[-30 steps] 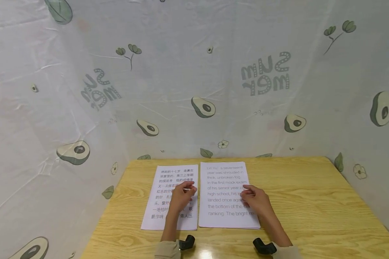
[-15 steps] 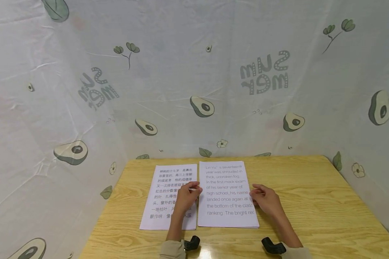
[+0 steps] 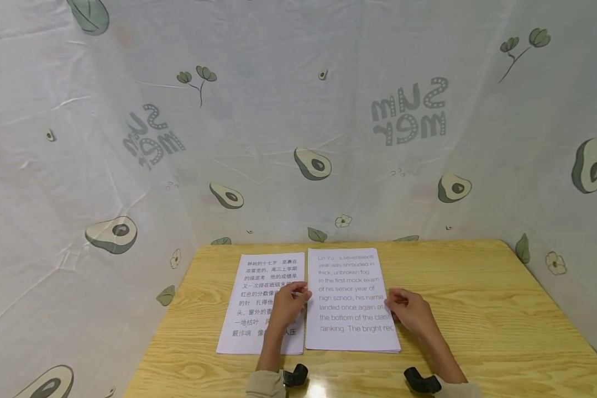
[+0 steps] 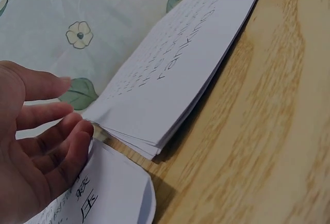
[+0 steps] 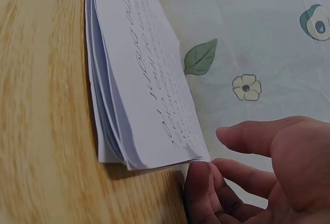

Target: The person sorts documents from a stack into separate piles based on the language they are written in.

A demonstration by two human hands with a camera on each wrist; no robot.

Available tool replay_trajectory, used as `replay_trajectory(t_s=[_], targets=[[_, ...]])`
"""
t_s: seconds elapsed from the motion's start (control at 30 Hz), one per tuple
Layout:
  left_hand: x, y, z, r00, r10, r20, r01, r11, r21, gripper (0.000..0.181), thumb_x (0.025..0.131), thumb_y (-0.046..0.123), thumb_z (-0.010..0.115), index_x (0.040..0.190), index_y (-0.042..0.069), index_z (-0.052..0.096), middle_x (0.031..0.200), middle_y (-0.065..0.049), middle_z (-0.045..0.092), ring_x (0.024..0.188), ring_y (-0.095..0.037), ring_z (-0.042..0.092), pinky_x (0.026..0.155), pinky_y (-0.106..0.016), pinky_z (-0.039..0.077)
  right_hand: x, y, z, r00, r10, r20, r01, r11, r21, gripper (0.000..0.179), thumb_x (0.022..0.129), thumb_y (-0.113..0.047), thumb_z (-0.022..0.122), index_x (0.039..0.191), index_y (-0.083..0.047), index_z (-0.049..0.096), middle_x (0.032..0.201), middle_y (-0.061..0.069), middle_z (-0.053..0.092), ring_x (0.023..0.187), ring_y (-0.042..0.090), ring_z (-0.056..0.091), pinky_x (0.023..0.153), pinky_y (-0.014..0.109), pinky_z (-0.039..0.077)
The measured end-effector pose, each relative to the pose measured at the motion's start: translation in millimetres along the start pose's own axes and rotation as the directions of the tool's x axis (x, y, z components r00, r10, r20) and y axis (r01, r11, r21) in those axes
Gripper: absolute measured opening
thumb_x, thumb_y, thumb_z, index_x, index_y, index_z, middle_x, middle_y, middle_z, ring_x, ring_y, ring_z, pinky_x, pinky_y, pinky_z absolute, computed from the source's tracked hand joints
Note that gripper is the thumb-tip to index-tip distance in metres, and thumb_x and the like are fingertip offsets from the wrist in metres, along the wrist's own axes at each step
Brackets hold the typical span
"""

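Two stacks of printed paper lie side by side on the wooden table. The English-text paper stack (image 3: 350,301) is on the right, the Chinese-text paper stack (image 3: 244,298) on the left. My left hand (image 3: 288,305) is over the Chinese stack's right side, its fingertips at the English stack's left edge. In the left wrist view its thumb stands apart from the loosely bent fingers. My right hand (image 3: 410,310) touches the English stack's right edge with its fingertips. Its thumb (image 5: 247,135) is raised away from the sheets, which fan slightly at the near corner.
A pale cloth printed with avocados (image 3: 312,165) hangs behind and beside the wooden table (image 3: 467,309). Black curved mounts (image 3: 296,376) sit at both wrists, by the beige sleeves (image 3: 266,384).
Both hands have shifted right. The right hand has moved off the English text to that stack's right edge, and the left hand has come to its left edge. The stacks look unmoved.
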State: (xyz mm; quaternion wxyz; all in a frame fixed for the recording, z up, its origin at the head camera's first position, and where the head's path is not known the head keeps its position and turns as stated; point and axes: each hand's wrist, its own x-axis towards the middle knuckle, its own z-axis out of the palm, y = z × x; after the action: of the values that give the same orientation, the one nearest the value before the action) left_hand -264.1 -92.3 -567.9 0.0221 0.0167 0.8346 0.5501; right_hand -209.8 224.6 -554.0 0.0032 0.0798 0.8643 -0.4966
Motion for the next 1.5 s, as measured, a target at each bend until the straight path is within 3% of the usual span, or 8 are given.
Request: replay_trajectory(t_s=[0.3,0.5,0.97,1.17,1.33,1.5], targets=[[-0.9,0.0,3.6,1.0,0.029,0.003,-0.029,0.99,0.14,0.037,0.096,0.02,0.079,0.127,0.001,0.076,0.104,-0.004,0.073,0.095,-0.016,0.067,0.078,-0.027,0.055,1.2,-1.9,3.6,1.0,-0.023,-0.012,0.022,0.996,-0.084,0.043,0.101,-0.016,0.07,0.136,0.009,0.067,0.115,0.02,0.074,0.096,0.023,0.07,0.07,0.023,0.054],[-1.8,-1.9,6.4,0.999,0.054,-0.003,-0.053,0.986,0.161,0.034,0.094,0.019,0.08,0.123,0.0,0.078,0.1,-0.003,0.07,0.091,-0.015,0.064,0.074,-0.026,0.054,0.8,-3.4,5.0,0.999,-0.036,-0.015,0.034,0.992,-0.121,0.043,0.1,-0.016,0.071,0.135,0.009,0.068,0.115,0.019,0.075,0.103,0.029,0.072,0.08,0.031,0.053],[-0.6,0.0,7.4,0.998,0.06,0.004,-0.059,0.979,0.193,0.037,0.095,0.019,0.079,0.127,-0.001,0.076,0.101,-0.005,0.071,0.09,-0.014,0.064,0.072,-0.024,0.053,-1.2,-8.3,4.3,1.0,-0.031,-0.001,0.031,0.991,-0.131,0.045,0.101,-0.017,0.069,0.136,0.011,0.066,0.121,0.025,0.073,0.107,0.034,0.072,0.082,0.034,0.055],[-1.4,1.1,7.9,0.999,0.043,0.008,-0.043,0.98,0.193,0.037,0.096,0.021,0.079,0.127,0.001,0.077,0.105,-0.005,0.071,0.093,-0.015,0.065,0.076,-0.026,0.054,-2.9,-9.5,5.8,0.999,-0.05,-0.005,0.049,0.991,-0.124,0.045,0.102,-0.017,0.068,0.139,0.008,0.065,0.13,0.03,0.069,0.113,0.041,0.071,0.087,0.043,0.059],[-1.3,3.4,8.8,0.999,0.032,0.002,-0.031,0.983,0.178,0.036,0.097,0.023,0.078,0.128,0.004,0.077,0.109,-0.007,0.07,0.096,-0.017,0.065,0.078,-0.029,0.056,-4.7,-11.4,8.2,0.998,-0.065,-0.016,0.063,0.992,-0.113,0.045,0.101,-0.016,0.07,0.14,0.006,0.066,0.131,0.03,0.066,0.11,0.038,0.071,0.08,0.035,0.057],[-2.3,6.8,10.3,1.0,0.022,-0.006,-0.02,0.988,0.153,0.036,0.097,0.023,0.077,0.129,0.008,0.077,0.113,-0.006,0.071,0.098,-0.017,0.065,0.081,-0.029,0.056,-6.1,-15.8,10.0,0.996,-0.091,-0.019,0.089,0.992,-0.091,0.044,0.098,-0.011,0.075,0.138,0.006,0.067,0.119,0.024,0.071,0.1,0.028,0.07,0.075,0.026,0.053]])
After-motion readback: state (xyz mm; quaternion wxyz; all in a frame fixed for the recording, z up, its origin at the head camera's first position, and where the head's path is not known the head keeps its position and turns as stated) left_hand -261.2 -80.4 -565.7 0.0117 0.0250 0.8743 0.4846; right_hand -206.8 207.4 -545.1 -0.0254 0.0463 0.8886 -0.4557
